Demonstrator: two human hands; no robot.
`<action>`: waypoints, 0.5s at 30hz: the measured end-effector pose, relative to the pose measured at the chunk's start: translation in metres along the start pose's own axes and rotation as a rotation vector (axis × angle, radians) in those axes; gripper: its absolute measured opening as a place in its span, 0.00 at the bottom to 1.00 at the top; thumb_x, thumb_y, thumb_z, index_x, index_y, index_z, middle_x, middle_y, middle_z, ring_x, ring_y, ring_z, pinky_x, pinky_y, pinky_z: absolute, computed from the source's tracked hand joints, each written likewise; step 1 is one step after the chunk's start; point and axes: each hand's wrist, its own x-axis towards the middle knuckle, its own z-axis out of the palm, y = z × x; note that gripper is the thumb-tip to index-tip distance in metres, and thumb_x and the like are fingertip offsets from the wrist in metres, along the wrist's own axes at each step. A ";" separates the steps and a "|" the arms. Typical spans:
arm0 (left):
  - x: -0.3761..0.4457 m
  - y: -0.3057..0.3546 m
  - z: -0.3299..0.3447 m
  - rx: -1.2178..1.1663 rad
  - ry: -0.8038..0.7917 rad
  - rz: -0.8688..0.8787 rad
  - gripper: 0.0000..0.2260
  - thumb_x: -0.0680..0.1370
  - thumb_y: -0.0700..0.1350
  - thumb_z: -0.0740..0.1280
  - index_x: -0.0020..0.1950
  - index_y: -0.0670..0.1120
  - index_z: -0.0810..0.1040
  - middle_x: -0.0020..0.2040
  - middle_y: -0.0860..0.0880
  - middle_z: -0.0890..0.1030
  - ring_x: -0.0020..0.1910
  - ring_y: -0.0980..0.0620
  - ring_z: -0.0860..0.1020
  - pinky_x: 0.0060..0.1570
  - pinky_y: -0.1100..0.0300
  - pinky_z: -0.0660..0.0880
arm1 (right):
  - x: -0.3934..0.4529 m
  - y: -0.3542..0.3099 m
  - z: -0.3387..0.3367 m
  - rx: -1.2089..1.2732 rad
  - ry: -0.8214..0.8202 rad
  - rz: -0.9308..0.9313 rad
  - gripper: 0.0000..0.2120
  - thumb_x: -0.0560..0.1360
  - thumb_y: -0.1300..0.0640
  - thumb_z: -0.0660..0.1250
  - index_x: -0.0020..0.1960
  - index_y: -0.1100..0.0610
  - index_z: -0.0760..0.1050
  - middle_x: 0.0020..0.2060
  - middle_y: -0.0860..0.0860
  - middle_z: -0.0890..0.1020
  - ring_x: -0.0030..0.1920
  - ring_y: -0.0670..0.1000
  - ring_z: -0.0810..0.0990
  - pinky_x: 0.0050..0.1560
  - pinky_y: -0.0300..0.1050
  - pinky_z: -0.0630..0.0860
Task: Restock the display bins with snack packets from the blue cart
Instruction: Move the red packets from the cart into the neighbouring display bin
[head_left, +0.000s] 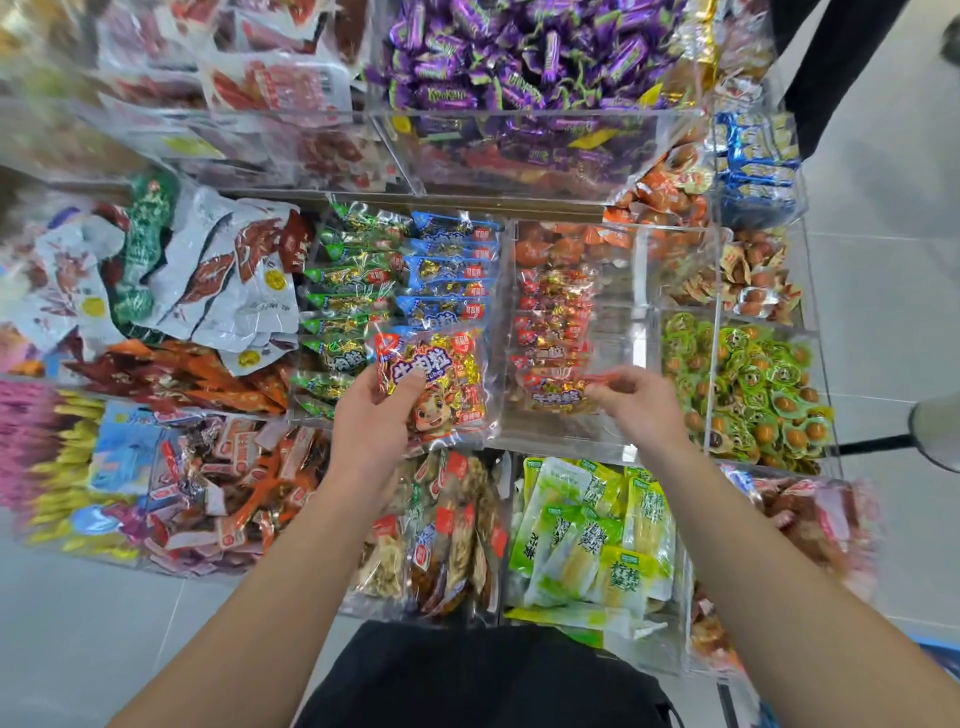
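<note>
The left hand (371, 415) grips a snack packet (436, 382), long axis near-to-far; the right hand (636, 402) pinches a red packet (558, 389) in the clear bin (618, 441) just right.

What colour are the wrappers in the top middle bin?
Purple, with green twisted ends, on the candy wrappers; the head view shows it.

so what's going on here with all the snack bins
A person is stocking clear display bins. The left hand grips a clear snack packet of gold-wrapped sweets with a cartoon cow, above the bins. The right hand pinches a red-edged packet at the near end of the middle bin, whose right half looks mostly unfilled. The row of green and blue packets beside it is full.
</note>
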 end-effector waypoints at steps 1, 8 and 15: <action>0.000 0.000 0.000 0.006 0.000 -0.004 0.19 0.80 0.47 0.70 0.69 0.50 0.71 0.48 0.58 0.85 0.45 0.60 0.84 0.42 0.65 0.80 | 0.006 0.006 0.008 -0.016 -0.012 0.027 0.07 0.72 0.62 0.75 0.50 0.61 0.82 0.37 0.50 0.82 0.35 0.47 0.77 0.42 0.43 0.74; 0.002 -0.002 -0.005 -0.007 0.029 -0.053 0.15 0.80 0.46 0.70 0.66 0.49 0.74 0.48 0.60 0.85 0.48 0.57 0.84 0.41 0.65 0.79 | 0.035 0.022 0.037 -0.183 -0.076 0.147 0.06 0.72 0.58 0.75 0.47 0.54 0.81 0.45 0.54 0.85 0.47 0.56 0.83 0.54 0.52 0.80; 0.004 -0.002 -0.004 -0.029 0.042 -0.043 0.31 0.79 0.47 0.71 0.79 0.44 0.62 0.66 0.51 0.76 0.62 0.49 0.79 0.65 0.47 0.74 | 0.034 0.021 0.040 -0.242 0.029 0.178 0.10 0.73 0.52 0.75 0.42 0.51 0.73 0.43 0.51 0.83 0.46 0.54 0.83 0.52 0.50 0.79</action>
